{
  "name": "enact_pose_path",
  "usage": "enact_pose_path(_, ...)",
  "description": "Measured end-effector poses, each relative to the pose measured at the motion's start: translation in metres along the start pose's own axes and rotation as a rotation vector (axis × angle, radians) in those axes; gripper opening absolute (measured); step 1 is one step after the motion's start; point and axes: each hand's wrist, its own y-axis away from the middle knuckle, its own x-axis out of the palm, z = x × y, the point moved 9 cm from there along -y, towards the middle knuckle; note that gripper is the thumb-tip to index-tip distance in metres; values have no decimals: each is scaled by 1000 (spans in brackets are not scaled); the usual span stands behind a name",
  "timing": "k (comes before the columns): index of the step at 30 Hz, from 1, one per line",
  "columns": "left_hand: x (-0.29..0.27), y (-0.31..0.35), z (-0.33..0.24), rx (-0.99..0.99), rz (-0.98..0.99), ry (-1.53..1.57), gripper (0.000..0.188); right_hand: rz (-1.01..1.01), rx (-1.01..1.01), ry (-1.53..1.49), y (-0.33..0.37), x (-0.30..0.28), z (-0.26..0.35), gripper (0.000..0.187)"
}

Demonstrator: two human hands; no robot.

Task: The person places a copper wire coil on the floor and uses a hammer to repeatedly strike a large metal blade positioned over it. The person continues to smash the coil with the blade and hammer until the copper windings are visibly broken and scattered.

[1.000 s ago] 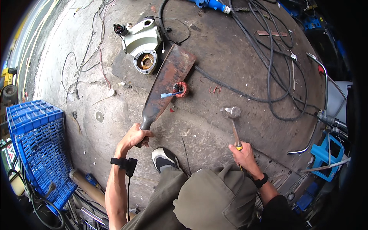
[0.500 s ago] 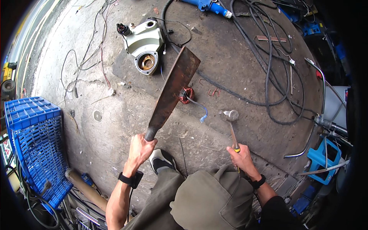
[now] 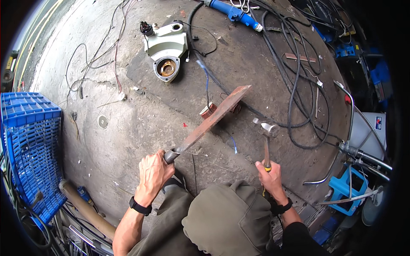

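Note:
My left hand (image 3: pixel 154 176) is wrapped round the dark tubular handle of a long, rusty cleaver-like blade (image 3: pixel 215 116). The blade slants up to the right and shows mostly its narrow back. Under it lies a copper-wound coil (image 3: pixel 208 111) on the floor, with blue-sheathed leads running from it. The blade hides the coil's middle; whether the two touch I cannot tell. To the right, my right hand (image 3: pixel 270 176) grips a hammer (image 3: pixel 267 149) by its handle, the shiny head raised and slightly blurred, apart from the blade.
A pale green metal housing (image 3: pixel 168 45) with a round opening lies beyond the coil. Black cable (image 3: pixel 291 102) loops across the right side, near a blue connector (image 3: pixel 235 15). A blue plastic crate (image 3: pixel 32 145) stands at the left. A bent metal tube (image 3: pixel 351 115) is at the right.
The blade has turned from showing its broad side to nearly edge-on, and its tip has swung right and lower, over the coil. The hammer stays in my right hand, shifted slightly right.

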Motion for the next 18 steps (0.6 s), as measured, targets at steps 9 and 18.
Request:
enact_pose_path(9, 13, 9, 1, -12, 84, 71, 20, 78, -232, 118, -12, 8, 107, 38)
enact_pose_path(18, 17, 14, -5, 11, -13, 129, 15, 90, -271, 192, -25, -5, 119, 36)
